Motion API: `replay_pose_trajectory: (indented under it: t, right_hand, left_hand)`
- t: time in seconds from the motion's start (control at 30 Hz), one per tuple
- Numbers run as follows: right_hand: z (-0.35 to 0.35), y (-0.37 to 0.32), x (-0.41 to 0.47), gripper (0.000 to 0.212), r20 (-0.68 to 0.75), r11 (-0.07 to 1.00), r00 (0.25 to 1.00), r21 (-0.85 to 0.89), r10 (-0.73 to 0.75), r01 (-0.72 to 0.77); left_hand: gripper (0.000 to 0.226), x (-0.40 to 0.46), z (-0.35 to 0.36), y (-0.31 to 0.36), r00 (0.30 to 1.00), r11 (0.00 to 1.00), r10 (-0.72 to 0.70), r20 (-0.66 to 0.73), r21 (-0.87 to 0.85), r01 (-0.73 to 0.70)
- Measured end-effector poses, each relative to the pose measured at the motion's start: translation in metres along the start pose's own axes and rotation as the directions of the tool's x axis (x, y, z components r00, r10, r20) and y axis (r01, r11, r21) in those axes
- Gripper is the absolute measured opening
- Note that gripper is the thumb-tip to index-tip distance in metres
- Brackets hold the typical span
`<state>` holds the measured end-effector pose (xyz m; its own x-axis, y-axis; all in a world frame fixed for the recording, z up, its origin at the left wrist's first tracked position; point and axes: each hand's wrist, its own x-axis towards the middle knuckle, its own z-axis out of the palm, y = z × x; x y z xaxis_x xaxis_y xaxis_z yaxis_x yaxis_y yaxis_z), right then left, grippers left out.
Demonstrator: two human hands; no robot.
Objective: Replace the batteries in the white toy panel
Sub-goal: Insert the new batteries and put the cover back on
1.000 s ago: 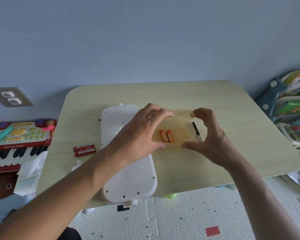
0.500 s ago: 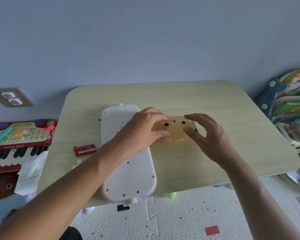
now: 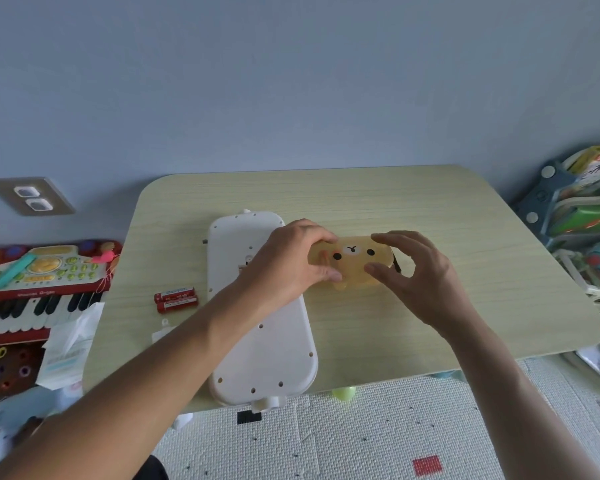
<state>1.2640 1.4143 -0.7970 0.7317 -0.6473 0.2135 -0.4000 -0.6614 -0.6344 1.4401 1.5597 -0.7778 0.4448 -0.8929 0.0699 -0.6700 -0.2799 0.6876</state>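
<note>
**Both hands on bear-face box, white panel face-down on desk**

Desk (image 3: 378,199): pale wood-look top w/ rounded corners, far edge against a blue wall.

White toy panel (image 3: 269,344) lies back-side up, long axis running from desk's near edge toward the middle, left of centre; a knob end overhangs the near edge. Small screw holes dot its back. No readable writing on it.

Toy keyboard (image 3: 42,285) sits off the desk's left edge, red/cream w/ piano keys; a label on its red strip is too blurred to read. Book rack (image 3: 582,209) stands off the right edge; cover print not legible.

Left hand (image 3: 291,268) reaches over the panel, thumb & fingers pinching the left end of a box (image 3: 352,263). Right hand (image 3: 420,275) grips the box's right end, thumb on the near side, fingers curled over the top. Box is translucent amber w/ a bear face (two black eyes, white snout) on the lid, just right of the panel's far half, mid-desk. Can't tell whether it rests on the desk or is lifted.

Two red batteries (image 3: 176,299) lie side by side near the left edge, just left of the panel; white label text too small to read.
</note>
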Motion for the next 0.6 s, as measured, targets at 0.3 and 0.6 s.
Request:
replay_pose_trajectory:
  t: [0.3,0.6]
  right_hand:
    - [0.017,-0.072,0.014,0.042,0.084,0.978,0.974,0.007,-0.209,0.21]
    - [0.113,-0.168,0.026,0.023,0.391,0.884,0.811,0.014,-0.436,0.468]
  left_hand:
    - [0.017,-0.043,-0.08,-0.053,0.968,0.998,-0.063,-0.241,0.006,0.066]
    - [0.019,-0.1,-0.125,-0.11,0.965,0.965,-0.256,-0.057,0.038,0.259]
